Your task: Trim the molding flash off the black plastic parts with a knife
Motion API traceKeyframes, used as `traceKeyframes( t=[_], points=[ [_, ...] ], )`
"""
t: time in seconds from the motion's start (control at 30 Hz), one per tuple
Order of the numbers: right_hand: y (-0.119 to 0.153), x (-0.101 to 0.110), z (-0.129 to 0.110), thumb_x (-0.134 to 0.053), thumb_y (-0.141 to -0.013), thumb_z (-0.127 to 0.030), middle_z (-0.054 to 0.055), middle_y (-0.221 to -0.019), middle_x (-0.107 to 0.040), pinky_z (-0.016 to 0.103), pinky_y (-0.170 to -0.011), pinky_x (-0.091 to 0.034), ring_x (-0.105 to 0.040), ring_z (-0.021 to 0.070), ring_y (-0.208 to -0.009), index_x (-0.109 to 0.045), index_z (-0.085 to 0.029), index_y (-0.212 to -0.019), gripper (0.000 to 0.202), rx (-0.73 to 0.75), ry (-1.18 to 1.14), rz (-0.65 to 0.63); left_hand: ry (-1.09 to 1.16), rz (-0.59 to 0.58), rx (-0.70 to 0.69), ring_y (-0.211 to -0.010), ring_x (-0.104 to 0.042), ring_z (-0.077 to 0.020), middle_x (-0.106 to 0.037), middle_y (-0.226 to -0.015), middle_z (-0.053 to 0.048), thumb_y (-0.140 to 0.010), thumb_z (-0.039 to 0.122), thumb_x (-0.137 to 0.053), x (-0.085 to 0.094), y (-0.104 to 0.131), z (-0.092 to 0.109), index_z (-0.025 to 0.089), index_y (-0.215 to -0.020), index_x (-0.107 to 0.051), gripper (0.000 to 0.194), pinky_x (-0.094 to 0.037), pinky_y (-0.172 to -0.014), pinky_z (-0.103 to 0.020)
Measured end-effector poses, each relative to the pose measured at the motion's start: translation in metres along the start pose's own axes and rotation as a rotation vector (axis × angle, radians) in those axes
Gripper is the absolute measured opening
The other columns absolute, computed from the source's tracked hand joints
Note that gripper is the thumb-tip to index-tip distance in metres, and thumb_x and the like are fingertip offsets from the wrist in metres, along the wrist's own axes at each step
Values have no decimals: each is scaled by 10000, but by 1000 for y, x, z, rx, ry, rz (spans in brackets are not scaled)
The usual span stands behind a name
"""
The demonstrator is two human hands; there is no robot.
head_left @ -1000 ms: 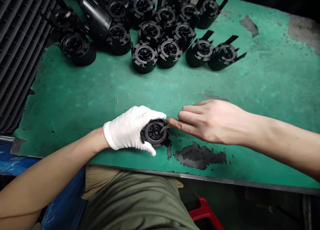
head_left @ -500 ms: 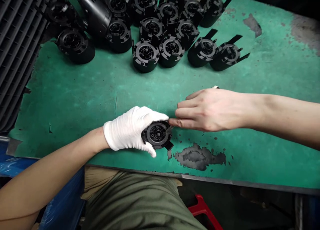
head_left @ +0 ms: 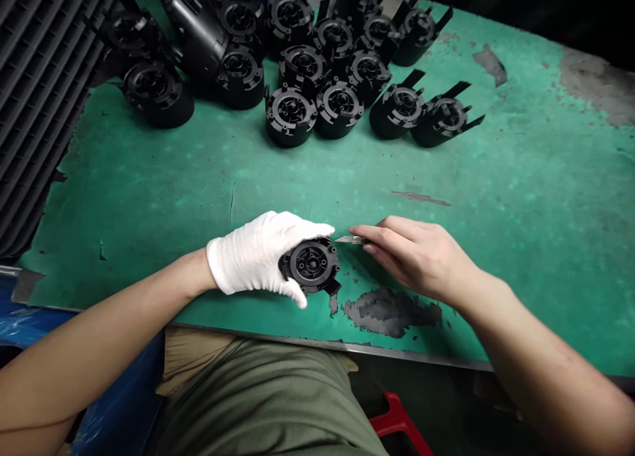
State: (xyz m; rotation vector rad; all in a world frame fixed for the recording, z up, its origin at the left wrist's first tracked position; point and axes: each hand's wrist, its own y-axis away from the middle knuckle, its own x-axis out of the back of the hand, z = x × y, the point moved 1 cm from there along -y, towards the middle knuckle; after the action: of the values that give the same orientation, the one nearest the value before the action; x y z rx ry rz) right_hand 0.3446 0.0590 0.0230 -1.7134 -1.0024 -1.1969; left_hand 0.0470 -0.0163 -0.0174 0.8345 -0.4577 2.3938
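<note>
We are working, as it seems to us, on the step of treating the edge of the round black part (head_left: 311, 265) with the thin blade (head_left: 348, 239). Our left hand (head_left: 262, 254), which is wearing a white glove, is gripping this part around its side, the thumb pressing on the side nearer to us, and the flat face with its ring is looking upward. The part is staying low over the near side of the green counter (head_left: 173, 191), but whether it is resting there, we cannot tell. Our bare right hand (head_left: 421, 251) is closing on the blade between its fingers, and the tip is pointing to the upper right edge of the part, very near to our gloved fingertip; whether it is touching the edge, we are not seeing surely. Farther away, the other black housings (head_left: 291, 115) are standing in a group, with one lying tilted among them. In our judgement, the next move is calling for a firm left grip, for a light and controlled stroke along the rim, and for guiding the sharp tip away from the glove
</note>
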Motion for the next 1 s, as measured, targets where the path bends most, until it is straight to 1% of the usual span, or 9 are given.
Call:
traceKeyframes(
  t=[0.13,0.3,0.47,0.6,0.7,0.77,0.83,0.9,1.0],
  points=[
    [9,-11,-25,-570,-1082,-214,39,-911,-689,291,-694,-507,-661,160,-760,-681,-167,-1266,220,-251,-137,76,61,10,-29,-1281,-693,-372,-695,-1423,-167,-804,779,-795,2,0,-2,208,-1579,-469,1016,-540,-1115,-495],
    [5,-26,-56,-583,-1078,-201,30,-973,-752,278,-786,-545,-722,162,-855,-691,-220,-1165,140,-438,-239,274,143,92,-20,-1325,-671,-333,-691,-1421,-158,-796,728,-828,8,2,0,211,-1525,-545,937,-526,-1189,-470],
    [4,-31,-68,-608,-1066,-202,54,-1099,-763,295,-869,-570,-731,174,-956,-657,-217,-1297,237,-449,-274,284,143,202,89,-1150,-744,-257,-749,-1264,-106,-825,680,-829,15,9,-1,216,-1336,-691,704,-621,-1042,-375],
    [10,-25,-69,-616,-1056,-215,79,-1151,-748,335,-873,-592,-730,201,-987,-598,-223,-1420,365,-423,-268,230,88,414,223,-1001,-773,-210,-795,-1120,-75,-989,608,-703,22,15,-3,195,-1180,-756,459,-637,-895,-310],
    [13,-23,-69,-603,-1060,-229,92,-1166,-755,358,-845,-613,-746,219,-969,-584,-238,-1438,379,-440,-240,237,143,420,261,-1070,-772,-255,-788,-1176,-106,-982,727,-623,24,16,-2,185,-1306,-697,635,-639,-940,-375],
    [14,-24,-68,-595,-1067,-240,97,-1190,-765,366,-860,-628,-762,227,-985,-584,-247,-1430,363,-469,-222,253,115,350,215,-1188,-731,-334,-727,-1307,-156,-773,893,-717,22,15,1,181,-1417,-617,965,-629,-1010,-466],
    [15,-26,-67,-596,-1074,-267,96,-1212,-774,370,-873,-640,-778,234,-1013,-578,-255,-1422,349,-510,-218,264,7,302,159,-1285,-662,-412,-648,-1388,-207,-545,934,-832,19,13,5,159,-1458,-572,1226,-575,-1105,-562],
    [15,-29,-65,-612,-1074,-303,86,-1197,-785,365,-861,-649,-789,235,-1004,-580,-260,-1400,331,-531,-215,264,-75,274,140,-1301,-634,-430,-625,-1373,-221,-526,852,-911,16,12,8,130,-1452,-567,1223,-527,-1158,-599],
    [12,-29,-61,-627,-1067,-311,71,-1152,-791,349,-842,-647,-790,230,-975,-605,-261,-1350,288,-477,-179,243,-37,218,131,-1271,-665,-382,-659,-1339,-188,-622,704,-964,16,12,7,132,-1481,-543,1115,-540,-1150,-539]
  ],
)
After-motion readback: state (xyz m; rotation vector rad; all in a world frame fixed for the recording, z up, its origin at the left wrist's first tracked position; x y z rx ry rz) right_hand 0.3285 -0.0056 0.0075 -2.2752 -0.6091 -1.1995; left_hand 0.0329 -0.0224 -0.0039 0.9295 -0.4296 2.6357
